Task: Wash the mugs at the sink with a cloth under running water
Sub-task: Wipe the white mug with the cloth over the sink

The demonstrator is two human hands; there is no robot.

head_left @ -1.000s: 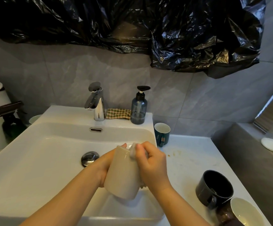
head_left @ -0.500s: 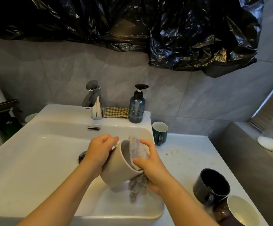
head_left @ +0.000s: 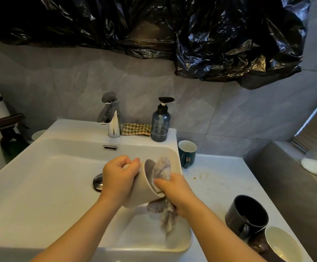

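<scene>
Grips beige mug (head_left: 142, 188) with left hand (head_left: 119, 178) curled round its far side, over the sink's (head_left: 49, 186) near right part. Clutches mottled cloth (head_left: 162, 170) in right hand (head_left: 174, 190), now pushed into the mug's mouth (a second ago pressed outside the rim). Points to inside scrubbing begun; shows no stream from faucet (head_left: 112, 116).
</scene>
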